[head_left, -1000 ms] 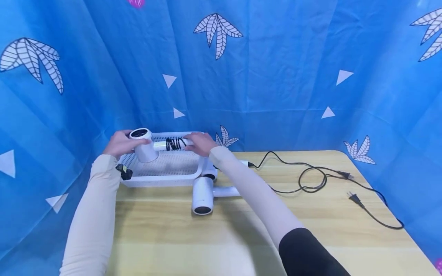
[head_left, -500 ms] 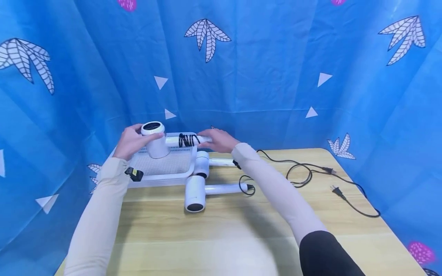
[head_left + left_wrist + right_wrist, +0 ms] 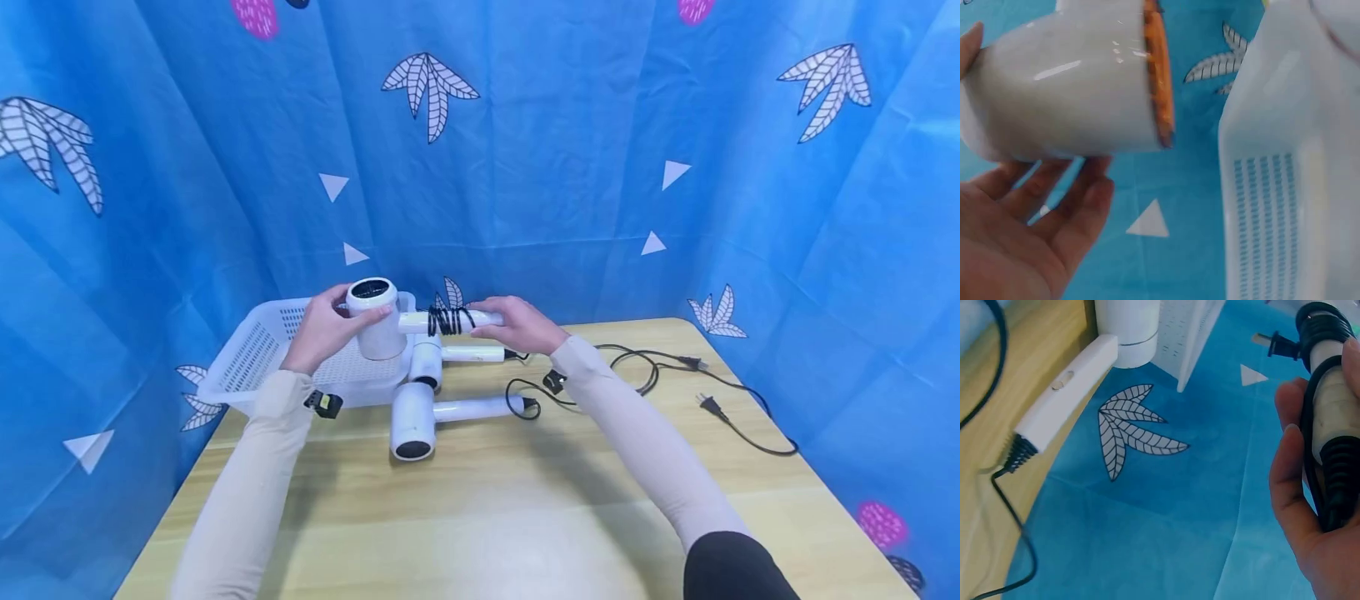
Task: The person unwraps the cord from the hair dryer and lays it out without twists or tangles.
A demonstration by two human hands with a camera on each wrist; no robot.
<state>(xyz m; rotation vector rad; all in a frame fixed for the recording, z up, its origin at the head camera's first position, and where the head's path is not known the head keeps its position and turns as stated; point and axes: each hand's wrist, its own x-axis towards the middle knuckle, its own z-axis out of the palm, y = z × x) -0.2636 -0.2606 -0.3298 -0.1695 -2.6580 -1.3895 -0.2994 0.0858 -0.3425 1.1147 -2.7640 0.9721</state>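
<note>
A white hair dryer (image 3: 381, 333) is held level above the right part of a white perforated basket (image 3: 258, 354). My left hand (image 3: 327, 327) grips its barrel, thumb on the near side. Around the handle's end curl the fingers of my right hand (image 3: 522, 324). The dryer's black cord (image 3: 447, 321) is wound round the handle, and its plug (image 3: 1285, 345) sticks out in the right wrist view. An orange ring (image 3: 1159, 75) shows at one end of the barrel in the left wrist view.
Two more white hair dryers lie right of the basket: a nearer dryer (image 3: 412, 425) and a farther dryer (image 3: 472, 354). Their black cords (image 3: 652, 367) trail right across the wooden table (image 3: 480, 517), ending in plugs (image 3: 708, 406). A blue curtain (image 3: 555, 167) hangs behind.
Both hands have carried the hair dryer rightward, from over the basket's middle to its right side. The head view has also shifted. The two dryers on the table stay put.
</note>
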